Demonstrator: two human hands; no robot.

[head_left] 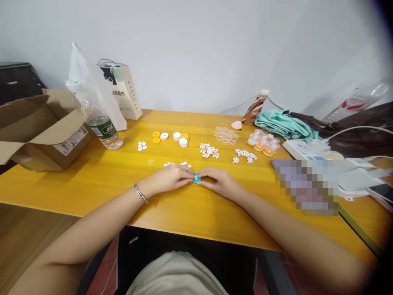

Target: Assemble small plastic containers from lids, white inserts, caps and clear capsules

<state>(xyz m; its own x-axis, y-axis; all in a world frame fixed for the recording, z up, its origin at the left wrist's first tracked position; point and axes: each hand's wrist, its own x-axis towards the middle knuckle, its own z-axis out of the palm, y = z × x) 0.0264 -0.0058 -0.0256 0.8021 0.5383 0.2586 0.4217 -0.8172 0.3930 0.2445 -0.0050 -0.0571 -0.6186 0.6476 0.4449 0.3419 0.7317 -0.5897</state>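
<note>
Between the fingertips of both hands is a small round teal plastic piece (197, 179) with a whitish part at its centre, close above the table. My left hand (170, 178) pinches it from the left, a metal bracelet (140, 193) on the wrist. From the right, my right hand (220, 182) grips it between thumb and fingers. Just behind the left fingers lie small white discs (186, 164), partly hidden by that hand. Farther back stand white and yellow round wheel-like pieces (183, 142), and several white spoked plastic parts (209, 150) lie to their right.
Clear rings (226, 135) and orange-and-clear pieces (264, 141) sit at the back right. A cardboard box (58, 151) and a water bottle (106, 131) stand at the left. On the right are a drink bottle (255, 108), teal cloth (285, 124), a pixelated area (307, 186) and a power strip (299, 149).
</note>
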